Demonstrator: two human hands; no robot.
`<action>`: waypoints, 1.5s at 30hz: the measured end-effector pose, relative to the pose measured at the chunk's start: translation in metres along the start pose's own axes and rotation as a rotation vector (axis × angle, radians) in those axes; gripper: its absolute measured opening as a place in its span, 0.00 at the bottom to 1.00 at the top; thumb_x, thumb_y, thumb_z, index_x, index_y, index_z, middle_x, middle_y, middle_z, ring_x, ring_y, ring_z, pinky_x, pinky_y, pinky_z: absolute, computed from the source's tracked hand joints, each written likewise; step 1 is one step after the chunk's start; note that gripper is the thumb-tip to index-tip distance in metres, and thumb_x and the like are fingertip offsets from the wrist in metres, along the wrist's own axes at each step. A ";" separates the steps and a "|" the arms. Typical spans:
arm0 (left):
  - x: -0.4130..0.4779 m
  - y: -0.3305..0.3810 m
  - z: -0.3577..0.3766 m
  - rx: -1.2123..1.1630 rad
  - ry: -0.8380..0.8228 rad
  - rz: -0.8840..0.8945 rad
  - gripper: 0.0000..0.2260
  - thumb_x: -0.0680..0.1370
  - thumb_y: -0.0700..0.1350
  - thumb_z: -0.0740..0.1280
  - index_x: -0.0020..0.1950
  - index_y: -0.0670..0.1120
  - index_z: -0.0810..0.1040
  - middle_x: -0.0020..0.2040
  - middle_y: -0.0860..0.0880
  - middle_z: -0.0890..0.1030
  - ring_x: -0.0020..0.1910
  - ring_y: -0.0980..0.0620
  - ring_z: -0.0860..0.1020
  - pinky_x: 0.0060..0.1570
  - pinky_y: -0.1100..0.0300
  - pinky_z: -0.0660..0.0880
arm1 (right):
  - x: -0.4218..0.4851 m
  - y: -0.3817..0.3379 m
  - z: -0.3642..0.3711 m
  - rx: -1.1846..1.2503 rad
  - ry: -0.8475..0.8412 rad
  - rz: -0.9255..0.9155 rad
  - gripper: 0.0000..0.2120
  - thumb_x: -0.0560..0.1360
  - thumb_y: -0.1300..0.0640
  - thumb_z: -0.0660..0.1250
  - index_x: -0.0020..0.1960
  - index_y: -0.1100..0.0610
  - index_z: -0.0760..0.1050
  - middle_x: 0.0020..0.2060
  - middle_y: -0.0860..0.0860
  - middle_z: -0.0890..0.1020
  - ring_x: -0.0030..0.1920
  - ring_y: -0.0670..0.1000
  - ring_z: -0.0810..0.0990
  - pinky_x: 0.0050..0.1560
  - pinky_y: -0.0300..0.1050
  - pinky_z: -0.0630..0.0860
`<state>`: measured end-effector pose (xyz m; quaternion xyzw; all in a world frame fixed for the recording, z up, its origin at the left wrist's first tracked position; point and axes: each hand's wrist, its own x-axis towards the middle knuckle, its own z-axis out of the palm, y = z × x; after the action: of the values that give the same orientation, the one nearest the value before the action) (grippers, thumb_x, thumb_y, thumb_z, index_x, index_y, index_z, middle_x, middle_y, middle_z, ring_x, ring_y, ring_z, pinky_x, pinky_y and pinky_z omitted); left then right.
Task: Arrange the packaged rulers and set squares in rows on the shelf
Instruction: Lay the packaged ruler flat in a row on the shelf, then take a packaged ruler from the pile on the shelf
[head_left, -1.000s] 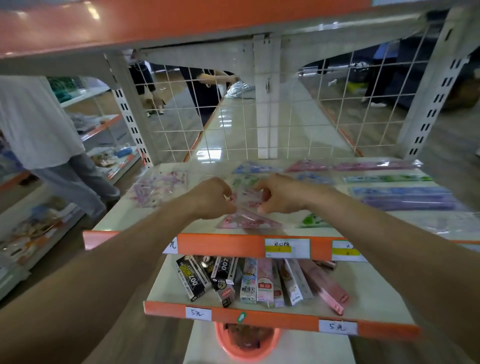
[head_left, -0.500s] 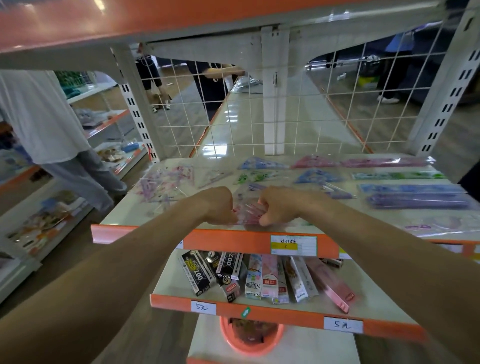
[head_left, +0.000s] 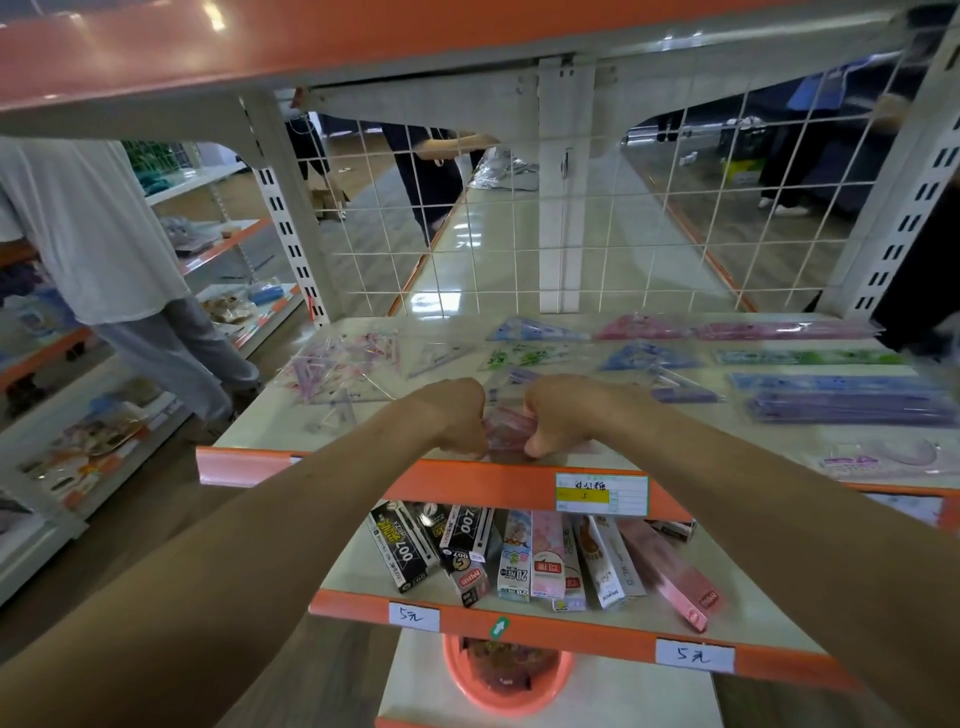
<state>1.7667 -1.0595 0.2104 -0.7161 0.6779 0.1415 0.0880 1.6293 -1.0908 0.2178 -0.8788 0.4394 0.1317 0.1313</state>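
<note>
Fingers (head_left: 477, 431) of the left hand (head_left: 453, 415) and of the right hand (head_left: 569, 415) are curled tight, pinching a pink packaged set (head_left: 511, 427) between them, low over the front lip of the shelf (head_left: 343, 464). Its exact shape is too blurred to tell. Behind it lie set squares (head_left: 535, 331) in loose rows. To the right, packaged rulers (head_left: 841, 406) run in tidy lines, and to the left a heap of clear packs (head_left: 343, 364) lies unsorted. The risk, as I judge it, is the edge: if the slippery wrap is let go short, it could slide off onto the boxes (head_left: 519, 558) on the level below. Pushing it back carelessly could also knock the neighbouring squares askew.
</note>
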 end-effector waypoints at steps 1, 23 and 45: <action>0.000 0.000 0.001 0.006 0.010 -0.003 0.17 0.73 0.46 0.69 0.59 0.42 0.75 0.60 0.45 0.76 0.56 0.46 0.77 0.55 0.53 0.76 | 0.001 0.000 0.000 -0.008 0.005 -0.001 0.09 0.74 0.52 0.68 0.45 0.58 0.74 0.34 0.49 0.73 0.38 0.51 0.74 0.36 0.42 0.70; 0.033 -0.090 -0.046 -0.043 0.165 -0.149 0.20 0.75 0.48 0.69 0.64 0.42 0.74 0.62 0.45 0.77 0.59 0.46 0.76 0.59 0.54 0.73 | 0.085 -0.034 -0.050 -0.021 0.171 -0.037 0.21 0.77 0.52 0.63 0.67 0.60 0.70 0.65 0.58 0.73 0.63 0.57 0.73 0.60 0.45 0.71; 0.107 -0.107 -0.027 -0.047 0.178 -0.160 0.14 0.72 0.51 0.70 0.52 0.44 0.77 0.54 0.45 0.78 0.57 0.43 0.75 0.59 0.51 0.67 | 0.182 -0.045 -0.048 -0.094 0.114 0.106 0.25 0.69 0.45 0.73 0.60 0.57 0.73 0.57 0.53 0.78 0.58 0.56 0.77 0.59 0.51 0.67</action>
<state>1.8802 -1.1620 0.1947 -0.7796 0.6200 0.0858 0.0215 1.7768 -1.2155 0.2043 -0.8655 0.4855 0.1088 0.0575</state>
